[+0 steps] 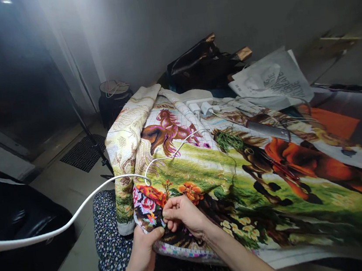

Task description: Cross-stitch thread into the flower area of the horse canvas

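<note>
A large cross-stitch cloth (185, 170) with horses, grass and flowers is spread in front of me. My left hand (144, 252) grips its near left edge, the thumb on top and the other fingers hidden beneath. Just to the right, my right hand (184, 214) is closed in a pinch over the dark flowered part, close to the left thumb. Whatever lies between its fingertips is too small to make out. A tangled bundle of green thread (229, 140) rests on the cloth beyond the right hand.
A white cable (83, 202) arches from the left onto the cloth. White chargers (204, 107) sit at the back, near a printed white bag (273, 80) and a black bag (195, 61). An orange sheet (336, 121) lies right. A dark pole (84, 125) stands left.
</note>
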The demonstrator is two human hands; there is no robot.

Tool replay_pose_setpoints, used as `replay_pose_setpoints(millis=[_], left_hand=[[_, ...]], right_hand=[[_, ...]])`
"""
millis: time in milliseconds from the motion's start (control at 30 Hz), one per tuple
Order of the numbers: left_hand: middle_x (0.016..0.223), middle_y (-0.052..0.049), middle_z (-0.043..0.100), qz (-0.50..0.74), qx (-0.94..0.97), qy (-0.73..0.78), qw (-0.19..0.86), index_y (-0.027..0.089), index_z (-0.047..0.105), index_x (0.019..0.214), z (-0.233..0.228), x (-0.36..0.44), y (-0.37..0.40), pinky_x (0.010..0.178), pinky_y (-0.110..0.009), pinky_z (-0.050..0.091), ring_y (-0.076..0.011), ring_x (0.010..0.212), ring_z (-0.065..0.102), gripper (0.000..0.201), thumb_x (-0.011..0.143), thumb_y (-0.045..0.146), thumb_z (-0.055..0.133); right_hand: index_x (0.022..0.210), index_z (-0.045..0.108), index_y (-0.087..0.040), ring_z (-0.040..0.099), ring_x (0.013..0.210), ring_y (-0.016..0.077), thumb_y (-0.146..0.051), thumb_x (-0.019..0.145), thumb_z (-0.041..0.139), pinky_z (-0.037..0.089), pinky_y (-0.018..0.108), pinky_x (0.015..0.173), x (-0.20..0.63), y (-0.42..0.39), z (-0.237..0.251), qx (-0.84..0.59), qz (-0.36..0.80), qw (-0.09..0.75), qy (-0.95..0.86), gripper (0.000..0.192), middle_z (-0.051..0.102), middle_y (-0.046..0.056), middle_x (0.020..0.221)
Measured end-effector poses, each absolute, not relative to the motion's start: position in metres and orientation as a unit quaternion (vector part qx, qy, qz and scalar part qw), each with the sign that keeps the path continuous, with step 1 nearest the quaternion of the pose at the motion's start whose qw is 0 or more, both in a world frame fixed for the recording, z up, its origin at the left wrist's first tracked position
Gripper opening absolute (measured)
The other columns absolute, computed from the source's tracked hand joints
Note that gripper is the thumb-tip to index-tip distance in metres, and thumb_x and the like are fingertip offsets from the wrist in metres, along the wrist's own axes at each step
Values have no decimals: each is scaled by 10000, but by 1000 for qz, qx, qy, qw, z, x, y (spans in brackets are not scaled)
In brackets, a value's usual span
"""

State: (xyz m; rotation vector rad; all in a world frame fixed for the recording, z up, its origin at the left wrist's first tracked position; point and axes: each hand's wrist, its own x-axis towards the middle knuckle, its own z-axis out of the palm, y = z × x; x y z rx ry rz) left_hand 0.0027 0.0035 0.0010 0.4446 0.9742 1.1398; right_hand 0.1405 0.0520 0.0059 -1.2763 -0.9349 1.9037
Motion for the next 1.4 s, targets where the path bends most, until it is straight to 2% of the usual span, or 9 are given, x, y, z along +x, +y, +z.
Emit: replay_pose_setpoints(millis=[233,433,567,833,1200,1300,1400], left_hand=[[842,-66,698,516,226,430,705,131,651,895,-2,2,1,733,-295,450,-184,758,595,237,664,152,702],[908,-74,702,527,211,436,699,126,639,1006,-7,1,1,780,-310,459,-191,808,607,398,624,144,751],[898,-75,705,521,203,442,701,124,617,1088,-10,1,3,767,-313,465,-186,780,614,456,652,175,740],[937,-106,708,513,185,432,718,125,576,1187,-10,1,2,784,-340,477,-246,887,635,540,676,224,722],[952,-129,707,511,163,419,733,122,552,1220,-16,0,1,804,-365,474,-273,930,631,587,672,231,732],[996,-131,703,514,156,416,734,131,540,1239,-14,0,1,827,-369,470,-274,949,630,610,667,211,737],[1036,-133,697,512,145,412,740,136,521,1263,-12,0,2,846,-368,467,-268,962,630,620,681,195,726]], right_hand=[[607,568,-115,520,345,80,-389,518,811,424,168,325,138,56,4,-494,729,315,-354,376,622,3,484],[617,568,-119,532,349,84,-348,533,790,430,161,325,137,56,5,-494,725,314,-363,330,625,-1,480],[618,568,-119,534,346,84,-336,533,780,430,154,325,138,57,6,-492,726,310,-368,314,623,-2,472],[604,581,-123,544,351,88,-315,531,778,418,151,317,138,62,6,-492,729,290,-377,286,625,-9,484],[614,561,-134,537,358,100,-321,549,735,412,179,335,137,62,4,-500,718,286,-391,263,617,-5,484],[635,554,-151,546,387,101,-283,615,692,402,180,373,136,54,10,-515,677,306,-428,192,589,-34,486],[652,575,-160,566,456,103,-209,721,610,411,195,449,135,42,15,-543,560,326,-535,91,585,-34,542]])
